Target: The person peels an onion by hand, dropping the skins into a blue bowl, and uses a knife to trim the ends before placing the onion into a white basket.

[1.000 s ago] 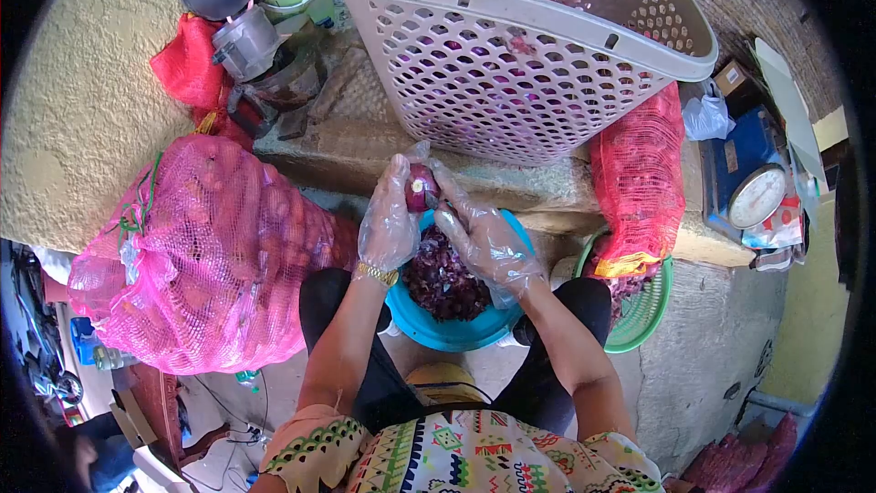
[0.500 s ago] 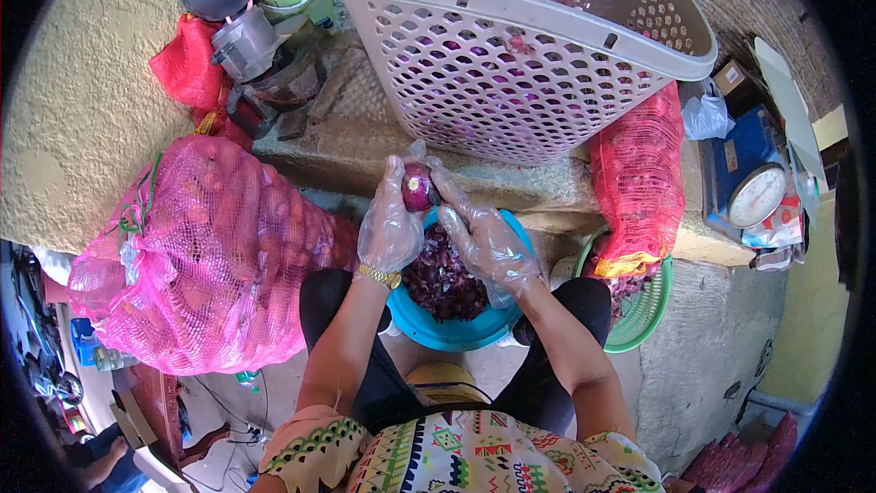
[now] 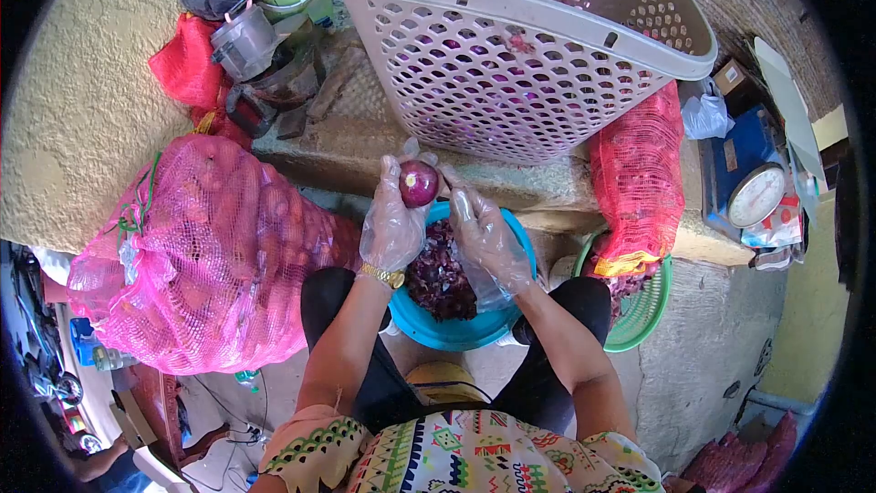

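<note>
My left hand (image 3: 394,226), in a clear plastic glove, is wrapped round a peeled-looking red onion (image 3: 419,183); its pale cut end faces me. My right hand (image 3: 493,242), gloved likewise, is close beside the onion's right side. Its fingers are closed, and a small dark tip shows by them, too small to name. Below both hands stands a blue basin (image 3: 456,340) holding a heap of dark purple onion skins (image 3: 440,278).
A large grey perforated basket (image 3: 511,82) with onions inside stands on the ledge ahead. A pink mesh sack (image 3: 214,265) bulges at left. At right are a red mesh sack (image 3: 639,173), a green basket (image 3: 650,315) and a dial scale (image 3: 756,196).
The onion has turned slightly in my left hand, showing more of its shiny purple side. My right hand has drawn its fingers together and shifted a little left.
</note>
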Action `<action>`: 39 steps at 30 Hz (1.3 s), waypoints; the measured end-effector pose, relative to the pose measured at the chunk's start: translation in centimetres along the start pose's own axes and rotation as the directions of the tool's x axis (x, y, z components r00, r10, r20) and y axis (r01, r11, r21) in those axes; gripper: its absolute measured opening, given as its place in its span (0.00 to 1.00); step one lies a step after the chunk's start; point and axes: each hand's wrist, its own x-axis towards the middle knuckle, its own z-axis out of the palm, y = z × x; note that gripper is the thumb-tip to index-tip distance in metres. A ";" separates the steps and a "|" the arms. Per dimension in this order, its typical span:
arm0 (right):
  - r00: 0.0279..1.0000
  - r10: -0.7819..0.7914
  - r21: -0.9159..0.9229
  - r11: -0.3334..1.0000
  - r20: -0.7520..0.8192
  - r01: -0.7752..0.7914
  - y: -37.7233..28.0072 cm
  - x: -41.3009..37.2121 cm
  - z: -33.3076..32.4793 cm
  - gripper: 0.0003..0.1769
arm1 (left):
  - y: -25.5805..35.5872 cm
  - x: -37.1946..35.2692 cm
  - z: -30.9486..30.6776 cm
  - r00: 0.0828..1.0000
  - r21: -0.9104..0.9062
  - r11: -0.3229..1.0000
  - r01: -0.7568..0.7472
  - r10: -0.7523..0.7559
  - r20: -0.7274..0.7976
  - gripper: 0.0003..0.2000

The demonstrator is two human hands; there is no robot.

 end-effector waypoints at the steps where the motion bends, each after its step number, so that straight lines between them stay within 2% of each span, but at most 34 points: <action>1: 0.993 0.116 0.107 0.987 0.021 -0.117 -0.1 -0.1 0.0 0.27 | 0.0 0.0 -0.2 1.000 0.000 1.000 -0.001 0.001 0.000 0.33; 2: 0.972 0.227 0.211 0.949 0.055 -0.233 -0.2 -0.1 0.1 0.28 | 0.4 -0.2 0.0 1.000 -0.010 1.000 0.007 -0.007 -0.001 0.33; 3: 0.972 0.226 0.211 0.949 0.056 -0.233 0.4 0.0 0.0 0.28 | 0.6 -0.3 0.1 1.000 -0.018 1.000 0.015 -0.015 -0.002 0.33; 5: 0.948 0.302 0.353 0.881 0.098 -0.317 1.8 0.3 -0.3 0.31 | 0.5 0.2 -0.4 1.000 -0.056 0.998 0.003 -0.003 -0.014 0.33; 9: 0.904 0.422 0.381 0.826 0.071 -0.416 1.8 0.0 -0.1 0.33 | 1.0 0.5 -1.3 0.999 -0.135 0.991 0.002 -0.007 -0.035 0.33; 10: 0.944 0.329 0.149 0.932 0.036 -0.331 1.3 -0.3 -0.3 0.33 | 1.1 0.5 -1.5 0.999 -0.134 0.991 0.002 -0.006 -0.035 0.33; 11: 0.974 0.227 -0.095 0.970 0.027 -0.223 0.5 -0.5 -0.4 0.33 | 1.2 0.4 -1.5 1.000 -0.099 0.995 -0.002 0.000 -0.028 0.32; 12: 0.974 0.227 -0.096 0.970 0.028 -0.223 -0.8 -0.7 -0.5 0.33 | 1.4 0.3 -1.5 1.000 -0.064 0.998 -0.007 0.006 -0.020 0.32; 13: 0.997 -0.007 -0.185 0.983 0.076 0.021 -2.2 -0.9 -0.6 0.32 | 1.4 0.1 -1.4 1.000 -0.064 0.998 -0.008 0.006 -0.021 0.32; 14: 0.961 -0.235 -0.257 0.929 0.144 0.265 -2.9 -1.0 -0.6 0.32 | 1.7 -0.2 -1.1 0.998 0.096 0.994 -0.054 0.053 0.013 0.32; 15: 0.961 -0.235 -0.257 0.929 0.144 0.266 -2.5 -0.8 -0.5 0.32 | 1.9 -0.6 -0.6 0.994 0.252 0.962 -0.105 0.094 0.054 0.31; 16: 0.951 -0.264 -0.255 0.920 0.162 0.299 -1.7 -0.6 -0.5 0.32 | 2.0 -1.0 -0.2 0.994 0.251 0.962 -0.106 0.095 0.055 0.31; 17: 0.939 -0.292 -0.252 0.909 0.181 0.331 -1.6 -0.4 -0.4 0.32 | 2.1 -1.5 0.1 0.956 0.518 0.804 -0.294 0.255 0.147 0.31; 18: 0.939 -0.292 -0.252 0.910 0.181 0.331 -1.6 -0.5 -0.5 0.32 | 2.3 -1.8 0.5 0.886 0.712 0.540 -0.449 0.370 0.279 0.31; 19: 0.948 -0.256 -0.250 0.921 0.190 0.299 -1.8 -0.5 -0.6 0.32 | 2.5 -1.9 0.9 0.886 0.712 0.540 -0.449 0.370 0.278 0.31; 21: 0.955 -0.220 -0.249 0.931 0.198 0.266 -3.0 -0.7 -1.0 0.33 | 2.7 -2.1 1.4 0.951 0.548 0.777 -0.310 0.261 0.168 0.30; 23: 0.968 0.000 -0.303 0.950 0.252 0.079 -4.3 -0.6 -1.4 0.32 | 2.4 -1.7 1.2 0.963 0.511 0.816 -0.271 0.223 0.154 0.29; 25: 0.972 -0.041 -0.341 0.932 0.232 0.121 -3.7 -0.5 -1.3 0.32 | 2.2 -1.3 0.9 0.972 0.472 0.851 -0.231 0.186 0.141 0.29; 27: 0.973 -0.082 -0.381 0.910 0.214 0.160 -3.5 -0.5 -1.3 0.33 | 2.1 -1.0 0.6 0.992 0.400 0.908 -0.124 0.098 0.085 0.29; 28: 0.972 -0.098 -0.387 0.905 0.212 0.175 -3.6 -0.5 -1.4 0.33 | 1.6 -0.8 0.0 0.992 0.400 0.908 -0.123 0.097 0.085 0.29; 29: 0.971 -0.114 -0.392 0.900 0.210 0.191 -3.7 -0.5 -1.4 0.33 | 1.3 -0.6 -0.3 0.967 0.596 0.761 -0.255 0.215 0.139 0.29; 30: 0.971 -0.114 -0.391 0.900 0.210 0.190 -3.8 -0.5 -1.4 0.33 | 1.1 -0.4 -0.6 0.925 0.748 0.555 -0.364 0.312 0.218 0.28; 31: 0.974 -0.097 -0.416 0.892 0.206 0.177 -3.9 -0.5 -1.4 0.33 | 0.8 -0.4 -0.9 0.925 0.748 0.555 -0.364 0.312 0.218 0.28; 32: 0.976 -0.080 -0.442 0.882 0.202 0.164 -4.0 -0.5 -1.4 0.33 | 1.5 -0.7 0.1 0.973 0.553 0.800 -0.230 0.200 0.116 0.28; 33: 0.976 -0.080 -0.442 0.882 0.202 0.164 -4.1 -0.5 -1.4 0.33 | 1.9 -0.9 0.7 0.997 0.295 0.953 -0.069 0.057 0.051 0.28; 37: 0.978 -0.035 -0.459 0.879 0.206 0.128 -4.4 -0.4 -1.6 0.33 | 1.8 -1.0 0.8 0.999 0.252 0.967 -0.042 0.038 0.024 0.27; 39: 0.976 -0.020 -0.453 0.884 0.215 0.117 -4.3 -0.4 -1.5 0.34 | 1.7 -0.9 0.4 0.981 0.505 0.841 -0.192 0.151 0.122 0.27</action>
